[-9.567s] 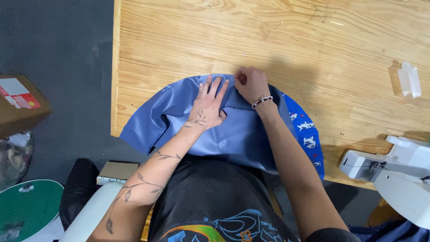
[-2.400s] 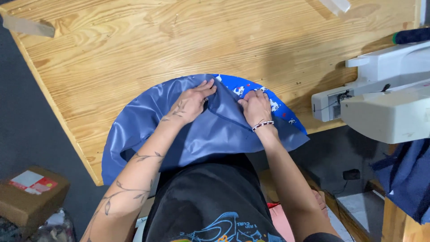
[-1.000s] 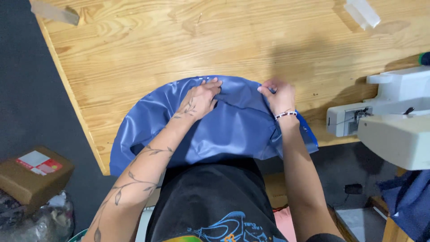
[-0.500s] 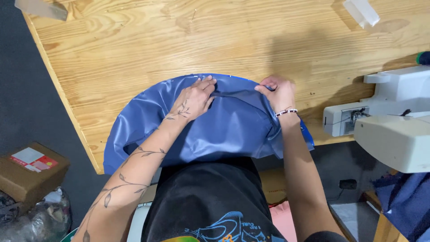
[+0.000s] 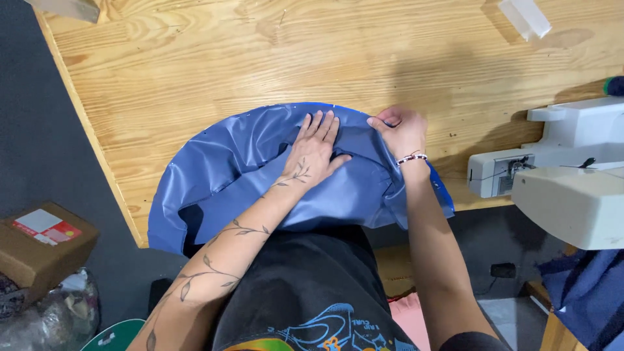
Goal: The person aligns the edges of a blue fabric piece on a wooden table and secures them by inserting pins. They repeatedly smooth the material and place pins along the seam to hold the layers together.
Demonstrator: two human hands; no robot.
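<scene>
Wooden table (image 5: 260, 58), bare across far side. Blue fabric (image 5: 227, 169) spread over near edge, draping off toward lap. White sewing machine (image 5: 565, 175) at right, apart from fabric. Cardboard box (image 5: 42, 244) on floor at near left. Left hand (image 5: 315, 149) flat, fingers spread, pressing fabric centre. Right hand (image 5: 400, 130) pinching fabric's far edge, just beside left hand.

Pale wooden table (image 5: 260, 58), blue fabric (image 5: 234, 169) draped over its near edge, perhaps a clear plastic piece (image 5: 525, 16)
</scene>
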